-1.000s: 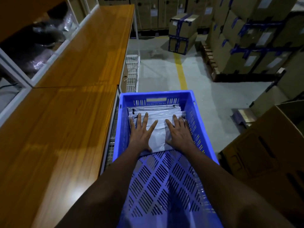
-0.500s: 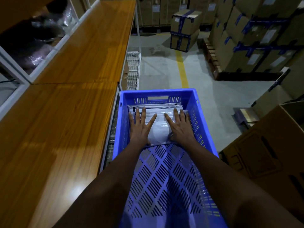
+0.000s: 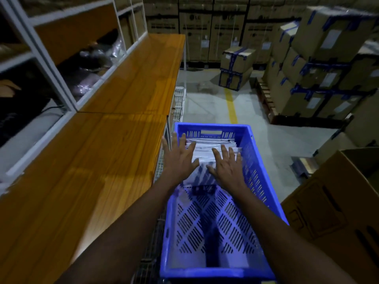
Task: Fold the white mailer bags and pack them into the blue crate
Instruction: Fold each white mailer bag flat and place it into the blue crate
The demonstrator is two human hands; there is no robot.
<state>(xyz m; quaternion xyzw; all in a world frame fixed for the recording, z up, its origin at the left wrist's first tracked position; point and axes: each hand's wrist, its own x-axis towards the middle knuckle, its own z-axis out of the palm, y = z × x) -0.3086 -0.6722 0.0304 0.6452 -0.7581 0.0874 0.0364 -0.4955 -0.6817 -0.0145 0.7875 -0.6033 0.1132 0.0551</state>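
The blue crate (image 3: 254,160) stands to the right of the wooden table, its slotted floor bare in the near half. Several folded white mailer bags (image 3: 207,152) are stacked against its far wall. My left hand (image 3: 179,158) hovers with spread fingers over the crate's left rim and the left side of the stack. My right hand (image 3: 226,167) is flat and spread over the right side of the stack. Neither hand grips anything. Both are motion-blurred, so I cannot tell whether they touch the bags.
A long orange wooden table (image 3: 98,156) runs along the left, with white shelving (image 3: 51,64) behind it. A wire rack (image 3: 178,105) stands beyond the crate. Taped cardboard boxes (image 3: 320,64) are stacked at right and back. An open brown carton (image 3: 336,201) sits close on the right.
Both hands were pressed flat on the bags; now they have lifted and shifted left, the left hand reaching the crate's left rim. The view has tilted upward.
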